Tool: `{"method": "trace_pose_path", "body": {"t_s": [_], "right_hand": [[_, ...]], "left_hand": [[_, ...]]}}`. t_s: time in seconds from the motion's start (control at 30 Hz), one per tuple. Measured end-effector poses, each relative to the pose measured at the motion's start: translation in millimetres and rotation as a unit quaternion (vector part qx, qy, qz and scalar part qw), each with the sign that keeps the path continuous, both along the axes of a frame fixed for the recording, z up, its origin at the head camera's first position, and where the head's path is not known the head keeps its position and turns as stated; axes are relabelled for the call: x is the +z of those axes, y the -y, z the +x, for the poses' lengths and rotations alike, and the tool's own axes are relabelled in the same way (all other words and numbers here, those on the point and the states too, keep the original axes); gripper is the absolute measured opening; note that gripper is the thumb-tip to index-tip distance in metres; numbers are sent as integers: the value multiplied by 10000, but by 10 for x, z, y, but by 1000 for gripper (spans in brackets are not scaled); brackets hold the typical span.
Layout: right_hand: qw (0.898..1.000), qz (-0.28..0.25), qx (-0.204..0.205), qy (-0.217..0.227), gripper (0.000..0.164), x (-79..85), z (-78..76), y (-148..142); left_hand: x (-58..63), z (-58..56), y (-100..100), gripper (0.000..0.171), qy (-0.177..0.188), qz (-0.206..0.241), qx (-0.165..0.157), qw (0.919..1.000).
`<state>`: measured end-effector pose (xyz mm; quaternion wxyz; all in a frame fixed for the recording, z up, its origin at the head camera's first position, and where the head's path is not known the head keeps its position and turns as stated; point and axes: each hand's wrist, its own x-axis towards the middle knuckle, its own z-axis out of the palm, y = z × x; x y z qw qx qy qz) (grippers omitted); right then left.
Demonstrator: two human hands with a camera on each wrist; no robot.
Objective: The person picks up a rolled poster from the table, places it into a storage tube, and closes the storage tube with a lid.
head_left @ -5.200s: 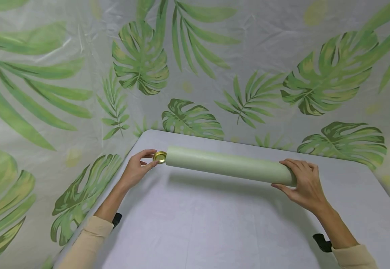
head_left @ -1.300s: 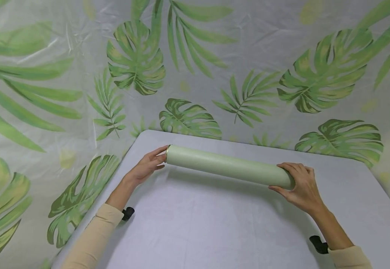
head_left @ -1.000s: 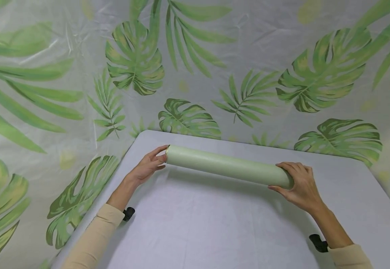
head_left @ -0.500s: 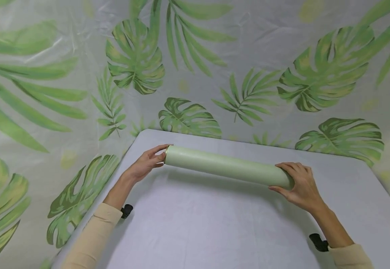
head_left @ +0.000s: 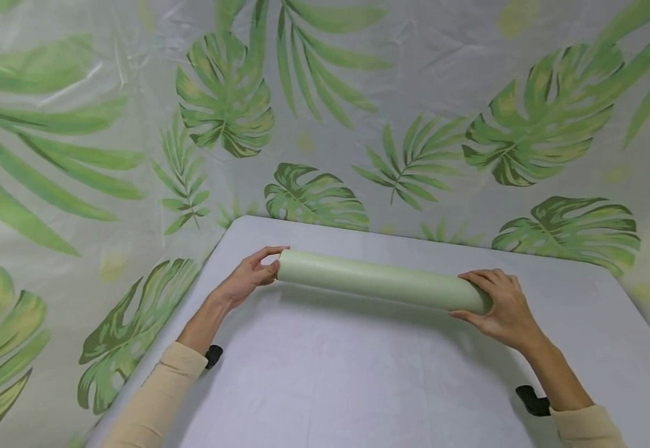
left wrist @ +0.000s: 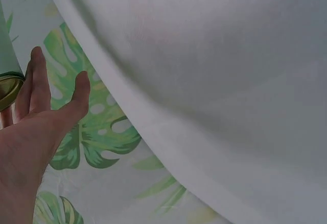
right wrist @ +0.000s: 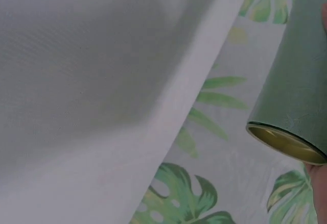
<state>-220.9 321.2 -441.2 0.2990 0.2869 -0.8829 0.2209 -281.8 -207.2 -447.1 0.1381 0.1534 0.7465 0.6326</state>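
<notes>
A long pale green tube [head_left: 378, 279] is held level above the white table, sloping slightly down to the right in the head view. My right hand [head_left: 501, 308] grips its right end, thumb below and fingers over the top. That end shows a gold rim [right wrist: 288, 145] in the right wrist view. At the left end my left hand [head_left: 246, 277] pinches the gold lid [left wrist: 9, 90], which sits against the tube end; in the head view the fingers mostly hide it. One finger [left wrist: 80, 94] of the left hand sticks out away from the tube.
The white-covered table [head_left: 358, 379] lies under both hands, with the tube's shadow on it. A leaf-printed sheet [head_left: 325, 137] hangs behind and to the left, close to the table's edges. A black wrist mount [head_left: 533, 401] shows at the right wrist.
Some seconds ago the left hand held the gold lid apart from the tube; now the lid is at the tube's end. Since half a second ago the left end has dropped slightly.
</notes>
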Motion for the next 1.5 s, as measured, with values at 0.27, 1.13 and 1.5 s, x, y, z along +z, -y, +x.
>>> {"method": "trace_pose_path", "body": {"t_s": [0.27,1.13,1.5], "right_hand": [[9998,54,32,181,75,-16,-16,-39],[9981,-67,-95,597,74,-211,-213,-34],[9944,59,-275,1021,70,-324,-255,60]], "left_hand": [[-53,37,-33,48,37,54,2,10000],[-39,-29,73,60,-59,-487,-506,9975],[-116,-109,-1,63,-300,-1157,-257,9925]]}}
